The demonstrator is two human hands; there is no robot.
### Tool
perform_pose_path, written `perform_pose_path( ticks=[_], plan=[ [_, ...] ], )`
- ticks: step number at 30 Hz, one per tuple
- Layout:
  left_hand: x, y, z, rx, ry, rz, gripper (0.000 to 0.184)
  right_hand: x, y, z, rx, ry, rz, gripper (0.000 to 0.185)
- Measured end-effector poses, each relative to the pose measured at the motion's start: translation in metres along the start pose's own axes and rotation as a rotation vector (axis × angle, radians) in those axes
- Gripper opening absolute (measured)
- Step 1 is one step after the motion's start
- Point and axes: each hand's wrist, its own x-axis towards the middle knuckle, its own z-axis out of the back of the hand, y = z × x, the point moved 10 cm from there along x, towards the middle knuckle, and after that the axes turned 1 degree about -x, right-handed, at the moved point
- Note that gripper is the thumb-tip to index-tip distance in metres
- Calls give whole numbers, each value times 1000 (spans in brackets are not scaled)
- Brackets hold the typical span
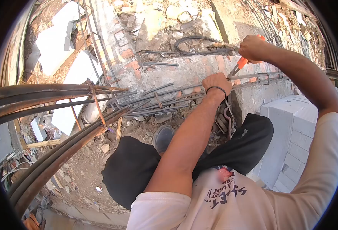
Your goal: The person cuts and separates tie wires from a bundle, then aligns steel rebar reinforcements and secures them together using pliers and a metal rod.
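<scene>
My right hand (253, 49) is wrapped round the orange handles of a pair of pincers (242, 63). The jaws point down and left, at a steel reinforcing bar (249, 76) on top of the brick and concrete wall. Right beside the jaws is my left hand (216, 82), closed into a fist at the bars, with a dark band on its wrist. Its fingers face away from me, so what they grip is hidden. Below my left wrist, a bundle of thin rebars (165, 97) runs along the wall.
Thick rusty bars (54, 92) jut in from the left, joined by stirrups. A coil of dark wire (199, 45) lies beyond the wall. White blocks (287, 115) are stacked at the right. White boards (56, 42) lie among rubble at upper left. My boot (163, 138) is on dirt.
</scene>
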Motion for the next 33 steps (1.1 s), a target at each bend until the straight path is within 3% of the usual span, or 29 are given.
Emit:
perform_pose_path(
  ticks=[4,6,7,11,13,15,19,20,26,30,32,33],
  plan=[
    [0,-1,-2,-49,-15,-9,38,1,0,14,125,66,21,25],
    [-1,4,-2,-40,-17,3,37,1,-3,-15,342,492,-91,24],
    [-1,3,0,-52,-21,0,36,2,-1,-20,471,581,-94,24],
    [1,0,-2,-49,-48,-26,34,19,-10,-31,386,738,-210,26],
    [0,2,-7,-26,-30,-14,34,19,5,-32,508,752,-103,24],
    [1,0,-3,-46,-9,-11,34,18,-5,-24,451,661,-141,23],
    [-2,-1,4,-68,-22,-17,34,-5,-5,18,192,64,-55,33],
    [-4,-1,3,-68,-20,-21,33,-11,-2,22,175,-81,-45,27],
    [-3,-2,1,-76,-36,-17,35,-12,-9,-11,131,-208,-137,7],
    [-10,-5,5,-41,-42,-38,37,-18,-21,-36,142,-225,-194,9],
    [-10,-7,8,-17,-47,-68,41,-28,-39,-43,444,-536,-274,11],
    [-13,-9,5,1,-31,-97,44,-30,-38,-48,448,-549,-271,11]
  ],
)
